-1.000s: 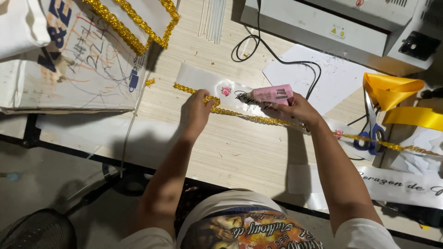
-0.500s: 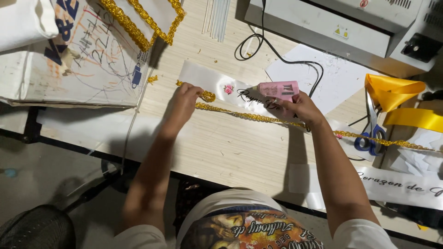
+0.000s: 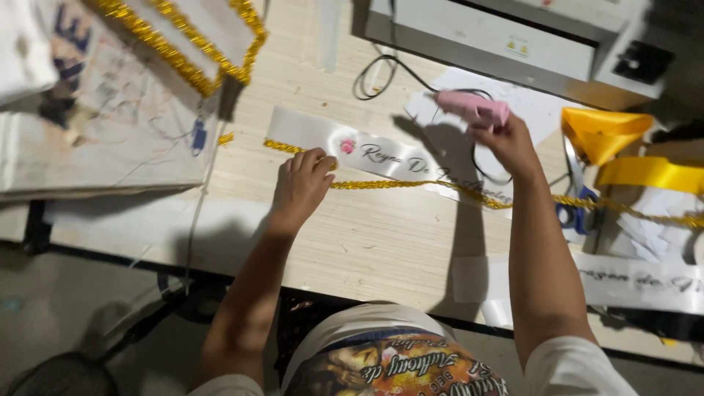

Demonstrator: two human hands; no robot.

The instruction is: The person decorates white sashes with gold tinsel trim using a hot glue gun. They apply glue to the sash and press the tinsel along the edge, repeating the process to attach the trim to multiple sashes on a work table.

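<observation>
We pressed our left hand (image 3: pixel 301 183) down on the gold trim (image 3: pixel 411 187), fingers flat and bunched on its near end, where it lay along the lower edge of the white sash (image 3: pixel 381 150) on the wooden table (image 3: pixel 352 235). Our right hand (image 3: pixel 506 143) was clenched around the pink glue gun (image 3: pixel 473 108), lifted above the sash's far end (its black cord (image 3: pixel 381 73) looped off beyond the fingertips). The trim ran on under that wrist towards the blue-handled scissors (image 3: pixel 576 213). Past the knuckles, to the right, lay the yellow ribbon (image 3: pixel 623 147); beyond the glue gun stood a grey machine (image 3: pixel 506 37).
</observation>
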